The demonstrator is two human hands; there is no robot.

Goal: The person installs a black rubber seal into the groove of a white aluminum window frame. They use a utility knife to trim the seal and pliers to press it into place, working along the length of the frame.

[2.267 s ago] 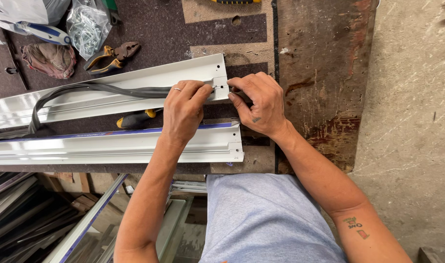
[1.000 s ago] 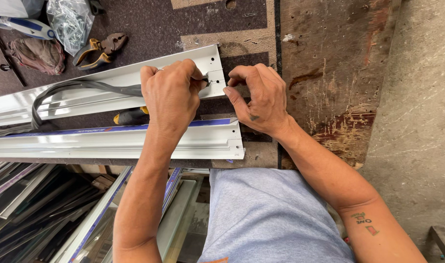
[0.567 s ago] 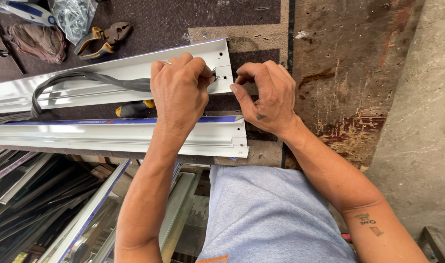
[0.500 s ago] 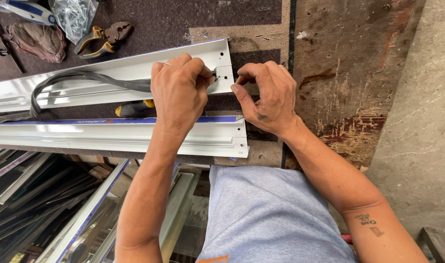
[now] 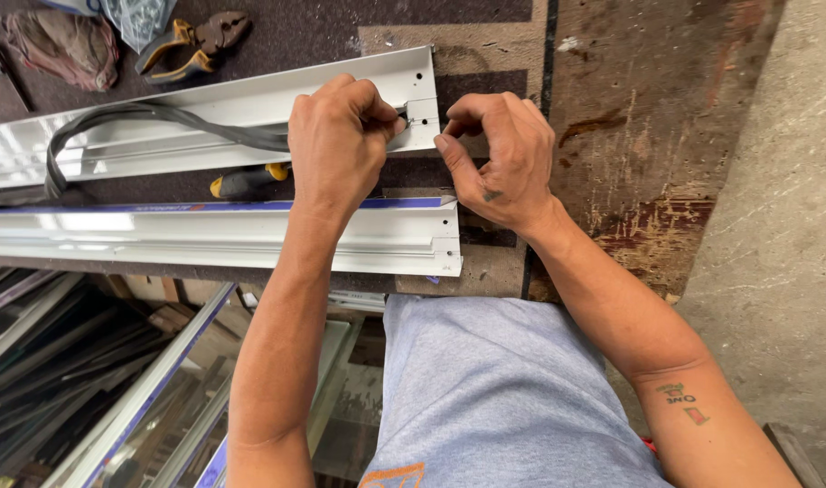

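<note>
Both hands are working at the right end of the far white metal channel (image 5: 214, 113) on the workbench (image 5: 666, 136).

The left hand (image 5: 336, 149) is pinching its fingertips shut on the black rubber strip (image 5: 160, 117) where it is running into the channel's end, while the right hand (image 5: 503, 158) is curling just beside that end, thumb and fingers closed loosely, with nothing visibly held. Compared with half a second earlier, the right hand is sitting slightly lower and off the channel's end. A second channel (image 5: 250, 237) is lying nearer the person, a yellow-handled screwdriver (image 5: 246, 181) between the two, and pliers (image 5: 196, 41) well apart at the top.
</note>
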